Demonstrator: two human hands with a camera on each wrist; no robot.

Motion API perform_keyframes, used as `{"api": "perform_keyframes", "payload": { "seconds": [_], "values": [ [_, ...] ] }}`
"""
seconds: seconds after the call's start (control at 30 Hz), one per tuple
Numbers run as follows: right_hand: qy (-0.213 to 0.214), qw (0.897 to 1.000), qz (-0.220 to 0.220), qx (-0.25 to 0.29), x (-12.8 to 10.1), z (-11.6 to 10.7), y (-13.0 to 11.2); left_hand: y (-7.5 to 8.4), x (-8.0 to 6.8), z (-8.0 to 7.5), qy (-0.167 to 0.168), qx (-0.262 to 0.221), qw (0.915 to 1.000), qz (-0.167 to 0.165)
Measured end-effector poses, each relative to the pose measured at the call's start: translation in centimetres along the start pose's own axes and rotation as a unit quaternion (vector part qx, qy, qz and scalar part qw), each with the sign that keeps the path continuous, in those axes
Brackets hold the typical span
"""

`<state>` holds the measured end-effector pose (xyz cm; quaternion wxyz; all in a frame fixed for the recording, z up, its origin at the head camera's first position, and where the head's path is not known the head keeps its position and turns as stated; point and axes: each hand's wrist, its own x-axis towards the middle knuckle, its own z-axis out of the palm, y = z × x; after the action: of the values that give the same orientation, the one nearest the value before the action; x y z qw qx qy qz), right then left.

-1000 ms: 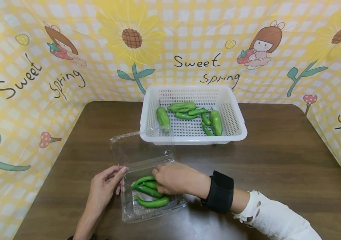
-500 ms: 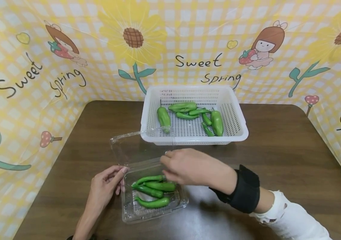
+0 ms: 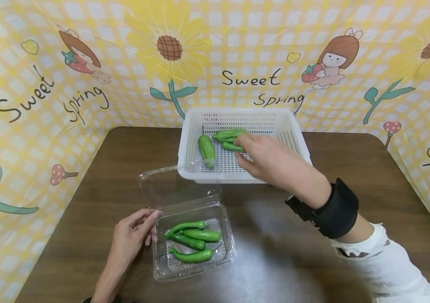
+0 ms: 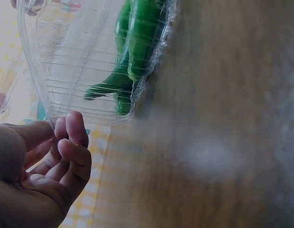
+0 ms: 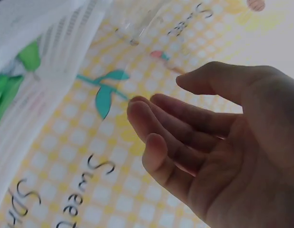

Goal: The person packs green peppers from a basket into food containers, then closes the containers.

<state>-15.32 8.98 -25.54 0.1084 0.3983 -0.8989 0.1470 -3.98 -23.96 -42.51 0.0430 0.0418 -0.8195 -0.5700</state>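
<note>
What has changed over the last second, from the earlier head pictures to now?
The right hand left the green peppers in the clear clamshell box and moved away over the white basket, open and empty. The left hand stayed at the box's left edge; box and basket did not move.

A dark brown wooden table with rounded far corners fills the near part of the scene. A yellow-and-white checked backdrop wraps around it on the left, far and right sides. The backdrop carries sunflowers, 2 cartoon girls holding strawberries, small red mushrooms, teal leaves and the words "Sweet Spring". Soft, even light falls from above and leaves a pale sheen on the near tabletop.
</note>
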Motion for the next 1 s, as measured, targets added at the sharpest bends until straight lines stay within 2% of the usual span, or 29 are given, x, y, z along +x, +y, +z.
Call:
{"api": "perform_keyframes", "payload": {
  "seconds": [0.17, 0.3, 0.63, 0.8, 1.0],
  "values": [
    [-0.010, 0.999, 0.038, -0.021, 0.9, -0.8, 2.2, 0.0, 0.0, -0.1, 0.001, 0.006, 1.0000, 0.002],
    [-0.017, 0.998, 0.034, -0.055, 1.7, -0.7, 3.6, 0.1, -0.1, -0.1, 0.003, 0.006, 1.0000, 0.000],
    [-0.105, 0.986, 0.084, -0.096, 4.4, -0.6, 6.7, 0.1, -0.1, 0.0, 0.005, 0.010, 0.9999, -0.001],
    [-0.123, 0.983, 0.072, -0.113, 5.5, -0.3, 7.8, 0.1, -0.1, 0.0, 0.006, 0.010, 0.9999, 0.002],
    [-0.166, 0.975, 0.067, -0.128, 6.6, 0.4, 8.5, 0.0, -0.1, 0.1, 0.005, 0.008, 1.0000, 0.002]
  ]
}}
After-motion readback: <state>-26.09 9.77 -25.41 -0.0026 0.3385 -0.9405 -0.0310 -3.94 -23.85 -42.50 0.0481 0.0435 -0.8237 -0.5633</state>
